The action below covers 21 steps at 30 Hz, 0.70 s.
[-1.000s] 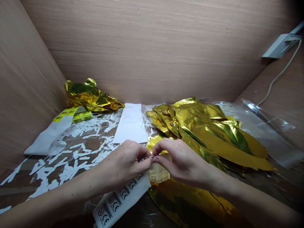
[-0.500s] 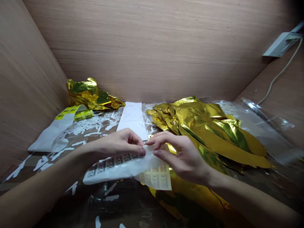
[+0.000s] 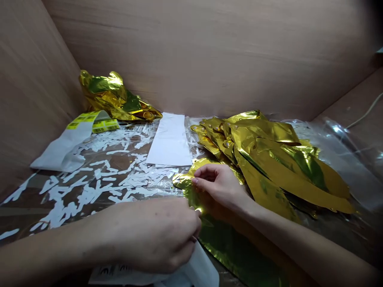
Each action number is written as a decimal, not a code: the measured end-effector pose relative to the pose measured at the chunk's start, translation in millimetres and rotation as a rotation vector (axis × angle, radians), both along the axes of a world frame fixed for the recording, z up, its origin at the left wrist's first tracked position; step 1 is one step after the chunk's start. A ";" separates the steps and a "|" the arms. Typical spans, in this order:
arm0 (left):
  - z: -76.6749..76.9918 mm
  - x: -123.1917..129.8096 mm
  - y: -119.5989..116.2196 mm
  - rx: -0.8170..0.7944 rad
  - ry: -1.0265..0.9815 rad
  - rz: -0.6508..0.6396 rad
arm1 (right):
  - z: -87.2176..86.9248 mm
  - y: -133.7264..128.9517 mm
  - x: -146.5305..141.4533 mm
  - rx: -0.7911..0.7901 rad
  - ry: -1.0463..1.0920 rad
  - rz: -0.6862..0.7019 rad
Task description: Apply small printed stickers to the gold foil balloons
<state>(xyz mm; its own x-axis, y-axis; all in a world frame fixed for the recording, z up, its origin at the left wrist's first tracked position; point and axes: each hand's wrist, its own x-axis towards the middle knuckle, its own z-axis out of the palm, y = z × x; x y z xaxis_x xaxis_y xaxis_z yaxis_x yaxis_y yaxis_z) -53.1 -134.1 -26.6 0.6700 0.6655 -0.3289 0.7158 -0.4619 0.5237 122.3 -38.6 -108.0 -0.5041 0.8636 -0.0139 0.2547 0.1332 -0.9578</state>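
Head cam: left hand (image 3: 158, 235) holds label sheet (image 3: 203, 265), right hand (image 3: 224, 189) over gold foil (image 3: 233, 243), fingers narrow, can't tell if gripping; light touch needed imo.

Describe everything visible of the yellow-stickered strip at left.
The strip looks like white backing paper, with yellow stickers bearing dark barcodes at its far end, where it arches over. Its near end lies loosely curved. It sits beside the left wooden wall, in front of crumpled gold foil, among white scraps. Nothing grips it.
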 end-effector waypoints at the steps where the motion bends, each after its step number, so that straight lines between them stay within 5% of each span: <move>1: -2.4 0.9 -2.2 0.014 0.024 0.000 | -4.6 -0.8 -1.1 0.009 -0.020 -0.012; 21: -13.6 -2.1 -6.5 0.061 0.039 0.049 | -7.3 -8.3 -1.7 0.060 -0.161 -0.061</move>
<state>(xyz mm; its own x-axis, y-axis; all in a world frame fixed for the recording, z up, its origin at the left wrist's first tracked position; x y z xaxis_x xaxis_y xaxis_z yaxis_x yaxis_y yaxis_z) -55.2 -140.6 -40.2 0.6237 0.7167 -0.3119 0.7577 -0.4564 0.4665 120.7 -46.8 -115.3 -0.4466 0.8940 -0.0373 0.4132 0.1690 -0.8948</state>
